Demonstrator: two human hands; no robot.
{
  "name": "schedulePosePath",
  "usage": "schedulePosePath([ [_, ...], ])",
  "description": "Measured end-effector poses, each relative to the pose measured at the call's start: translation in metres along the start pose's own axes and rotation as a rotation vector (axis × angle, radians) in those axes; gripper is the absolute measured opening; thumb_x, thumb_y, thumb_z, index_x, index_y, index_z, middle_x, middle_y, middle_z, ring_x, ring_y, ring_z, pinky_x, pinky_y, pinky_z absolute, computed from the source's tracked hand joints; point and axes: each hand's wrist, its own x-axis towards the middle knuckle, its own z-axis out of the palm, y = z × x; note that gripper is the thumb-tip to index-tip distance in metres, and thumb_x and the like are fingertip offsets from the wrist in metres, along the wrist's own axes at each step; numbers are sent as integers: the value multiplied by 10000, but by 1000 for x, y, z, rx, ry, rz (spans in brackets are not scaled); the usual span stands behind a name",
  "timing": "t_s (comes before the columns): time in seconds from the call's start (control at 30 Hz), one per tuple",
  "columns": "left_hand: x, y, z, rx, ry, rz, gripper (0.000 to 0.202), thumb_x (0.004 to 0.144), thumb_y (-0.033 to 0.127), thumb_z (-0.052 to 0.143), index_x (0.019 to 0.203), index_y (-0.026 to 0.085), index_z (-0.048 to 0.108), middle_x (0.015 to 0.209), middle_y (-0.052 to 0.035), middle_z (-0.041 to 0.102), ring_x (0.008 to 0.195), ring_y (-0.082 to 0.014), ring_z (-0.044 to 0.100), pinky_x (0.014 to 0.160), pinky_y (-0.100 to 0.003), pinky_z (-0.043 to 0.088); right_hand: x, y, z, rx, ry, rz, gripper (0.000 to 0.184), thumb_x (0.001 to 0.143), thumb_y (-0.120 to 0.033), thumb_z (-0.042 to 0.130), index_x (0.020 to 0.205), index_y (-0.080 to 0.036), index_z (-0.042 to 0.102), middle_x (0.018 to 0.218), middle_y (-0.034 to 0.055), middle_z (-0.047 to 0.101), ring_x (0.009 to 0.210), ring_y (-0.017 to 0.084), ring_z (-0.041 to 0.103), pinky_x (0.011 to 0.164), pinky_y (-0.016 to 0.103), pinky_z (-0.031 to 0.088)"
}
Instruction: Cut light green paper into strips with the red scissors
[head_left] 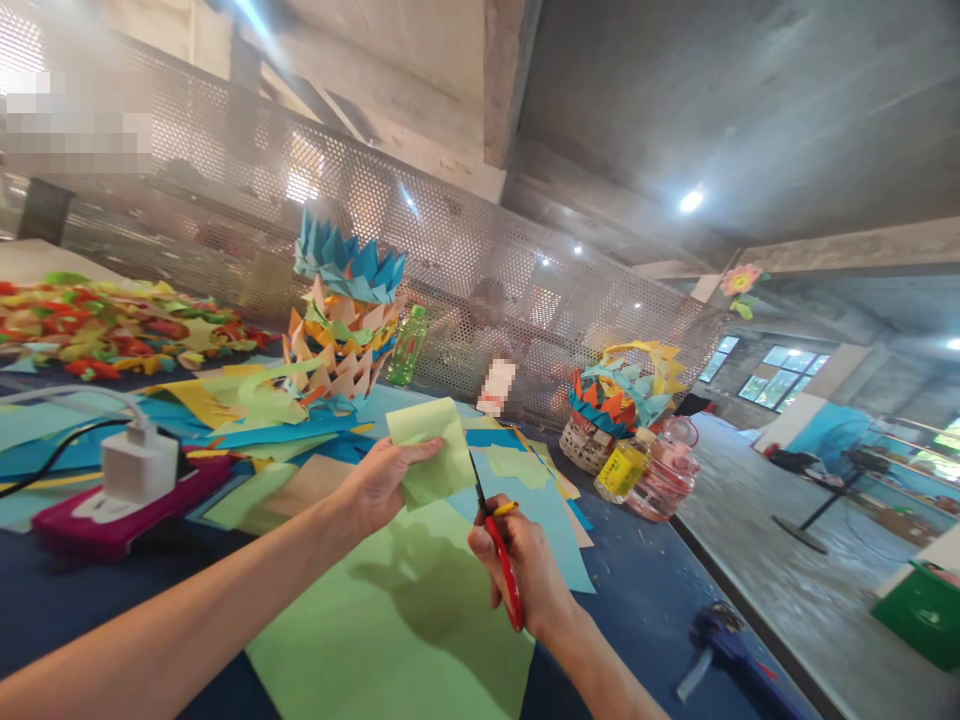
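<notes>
Between thumb and fingers, my left hand [386,480] grips a piece of light green paper [439,455], held up over the table. Red-handled scissors [508,580] are in my right hand [529,565], fingers wrapped round the handles. Their dark blades point up and lie along the right edge of the green paper; whether they are cutting into it I cannot tell. Below both hands lies a large light green sheet [390,640], with the shadow of my hands on it. Light blue sheets [562,540] and other coloured paper lie just beyond.
A purple power strip [97,525] with a white charger [139,465] sits at left. Stacked paper crowns [345,330] and a green bottle [407,345] stand behind. To the right are a yellow-labelled bottle [622,468], a pink jug [667,475] and a glue gun [724,640] near the table edge.
</notes>
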Motion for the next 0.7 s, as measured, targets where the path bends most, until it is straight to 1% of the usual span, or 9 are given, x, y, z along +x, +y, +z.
schedulePosePath([
  [0.23, -1, -2, 0, 12, 12, 29, 310, 587, 124, 754, 881, 108, 657, 809, -94, 727, 722, -253, 688, 663, -332, 560, -3, 2, 0, -8, -15, -49, 398, 827, -562, 477, 791, -166, 455, 687, -7, 476, 438, 57, 433, 366, 169, 359],
  [0.33, -1, -5, 0, 10, -9, 16, 331, 582, 137, 761, 893, 107, 652, 811, -95, 726, 722, -250, 688, 679, -333, 559, -3, -1, -1, 13, -33, -49, 416, 833, -584, 447, 775, -172, 429, 678, -17, 458, 422, 52, 437, 361, 167, 368],
  [0.53, 0, -12, -3, 20, -49, 17, 399, 555, 186, 788, 920, 106, 646, 835, -102, 723, 724, -255, 685, 674, -349, 557, -3, -8, 0, 48, -46, -27, 461, 811, -635, 437, 744, -182, 387, 607, -50, 400, 361, 51, 443, 328, 164, 339],
  [0.7, 1, -14, -4, 18, -53, 15, 420, 541, 193, 798, 925, 113, 648, 830, -94, 724, 724, -260, 684, 667, -357, 557, -2, -4, 1, 28, -31, -47, 456, 829, -630, 413, 733, -184, 385, 571, -46, 412, 367, 50, 424, 347, 166, 318],
])
